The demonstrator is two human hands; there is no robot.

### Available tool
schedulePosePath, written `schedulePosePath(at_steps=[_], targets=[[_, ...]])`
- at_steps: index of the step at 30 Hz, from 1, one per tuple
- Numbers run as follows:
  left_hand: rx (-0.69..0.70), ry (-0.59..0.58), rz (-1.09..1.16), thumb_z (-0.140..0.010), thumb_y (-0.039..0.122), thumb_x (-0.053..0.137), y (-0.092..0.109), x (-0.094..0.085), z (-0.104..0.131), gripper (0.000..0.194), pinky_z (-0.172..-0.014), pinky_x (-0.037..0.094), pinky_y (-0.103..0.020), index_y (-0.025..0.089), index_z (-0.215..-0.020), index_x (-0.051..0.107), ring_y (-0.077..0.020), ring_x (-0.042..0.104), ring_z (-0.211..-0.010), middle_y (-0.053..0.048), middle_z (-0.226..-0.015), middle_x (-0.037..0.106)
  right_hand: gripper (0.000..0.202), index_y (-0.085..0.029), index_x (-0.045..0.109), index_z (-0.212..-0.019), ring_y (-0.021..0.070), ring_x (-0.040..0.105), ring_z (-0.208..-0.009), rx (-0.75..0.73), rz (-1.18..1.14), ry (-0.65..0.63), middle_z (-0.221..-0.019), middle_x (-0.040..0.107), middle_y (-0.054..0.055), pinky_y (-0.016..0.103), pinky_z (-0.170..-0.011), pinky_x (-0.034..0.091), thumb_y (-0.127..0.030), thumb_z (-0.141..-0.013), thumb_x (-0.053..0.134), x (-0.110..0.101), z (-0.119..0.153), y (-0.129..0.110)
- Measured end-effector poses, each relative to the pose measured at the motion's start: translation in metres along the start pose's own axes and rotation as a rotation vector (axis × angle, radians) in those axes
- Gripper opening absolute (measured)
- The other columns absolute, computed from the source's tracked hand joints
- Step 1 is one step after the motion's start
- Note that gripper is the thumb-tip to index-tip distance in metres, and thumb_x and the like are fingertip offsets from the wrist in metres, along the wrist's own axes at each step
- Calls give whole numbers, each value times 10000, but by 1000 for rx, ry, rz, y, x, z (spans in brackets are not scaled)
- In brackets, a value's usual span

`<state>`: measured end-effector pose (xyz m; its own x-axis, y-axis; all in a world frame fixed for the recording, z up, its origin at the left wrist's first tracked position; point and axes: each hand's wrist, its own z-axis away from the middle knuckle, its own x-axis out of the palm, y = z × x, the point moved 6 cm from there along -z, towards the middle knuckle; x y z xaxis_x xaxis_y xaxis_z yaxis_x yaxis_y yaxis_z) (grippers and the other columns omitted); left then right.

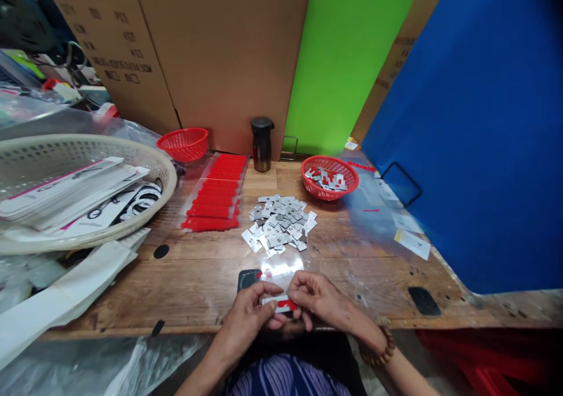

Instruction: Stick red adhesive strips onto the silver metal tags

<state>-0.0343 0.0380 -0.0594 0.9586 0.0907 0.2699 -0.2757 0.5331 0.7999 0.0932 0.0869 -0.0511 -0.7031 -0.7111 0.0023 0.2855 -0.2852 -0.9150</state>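
Observation:
Near the table's front edge, my left hand (254,311) is closed on the left end of a small silvery metal plate (269,300). A red sticker (287,305) lies over the plate's right part. My right hand (320,299) pinches at that right end, its thumb and forefinger together; exactly what they grip is partly hidden. Just beyond my hands lies a shiny clear sheet (281,270) with a bit of red on it. Past it spreads a heap of similar small metal plates (284,223). Sheets of red stickers (215,199) lie overlapped to the left of the heap.
A red basket (328,193) at back right holds plates with red on them. Another red basket (182,145) and a dark jug (262,144) stand at the back. A large cream basket (162,208) of printed cards fills the left. A blue panel (484,149) bounds the right.

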Motion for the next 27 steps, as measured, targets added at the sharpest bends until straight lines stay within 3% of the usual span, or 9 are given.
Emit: schedulePosePath(at_steps=[4,8,10,12,15,17,19,22,27], targets=[[54,73,121,-509,396,811,-11,-8,-13,539,-621,506,-231,148,-932,587,-134,655,-635,-3,-708,625,261,-157,486,-726,58,484,-343,-13,-20,147,-538,599,-28,151,-360,319,-396,-762,586,-41,-8,-15],[77,111,132,-482,425,818,-12,-12,-17,577,-654,502,-250,133,-915,573,-152,660,-671,-37,-756,633,271,-161,506,-722,66,515,-402,-251,-199,394,-580,614,-20,186,-434,417,-370,-693,676,-105,-20,-65],[84,112,126,-497,432,810,-13,-12,-18,571,-658,500,-251,127,-917,571,-153,659,-677,-44,-758,635,263,-180,520,-815,61,536,-452,-372,-336,521,-727,648,-9,214,-512,474,-352,-696,679,-131,-25,-87],[87,119,125,-509,434,804,-16,-13,-20,558,-656,500,-252,129,-916,574,-155,661,-680,-46,-761,637,301,-198,500,-917,80,577,-517,-418,-343,602,-867,656,18,250,-573,501,-359,-713,651,-143,-33,-98],[73,146,131,-496,443,806,-23,-16,-24,561,-647,504,-256,135,-908,583,-161,666,-672,-48,-765,641,370,-192,469,-1058,105,582,-539,-396,-21,681,-863,633,18,267,-553,487,-347,-747,595,-133,-46,-93],[67,147,135,-492,448,806,-26,-17,-26,567,-650,505,-255,137,-912,589,-163,668,-674,-52,-774,645,276,-165,530,-1025,120,573,-574,-375,351,604,-821,614,18,276,-566,471,-298,-784,528,-109,-56,-82],[70,132,140,-487,451,807,-26,-16,-27,574,-651,505,-254,137,-916,591,-161,668,-674,-55,-781,648,171,-164,604,-904,142,571,-697,-389,483,534,-837,610,23,299,-681,461,-191,-737,574,-87,-61,-67],[72,122,146,-481,448,811,-26,-16,-26,575,-650,503,-256,138,-914,594,-159,666,-667,-57,-788,649,157,-169,622,-882,158,529,-832,-476,732,420,-894,570,38,315,-791,421,-100,-753,566,-59,-61,-54],[72,136,152,-480,440,812,-29,-17,-28,567,-651,502,-267,142,-916,603,-166,668,-664,-59,-785,652,111,-160,593,-862,160,477,-832,-572,963,400,-869,523,43,290,-749,395,-100,-843,501,-45,-55,-52]])
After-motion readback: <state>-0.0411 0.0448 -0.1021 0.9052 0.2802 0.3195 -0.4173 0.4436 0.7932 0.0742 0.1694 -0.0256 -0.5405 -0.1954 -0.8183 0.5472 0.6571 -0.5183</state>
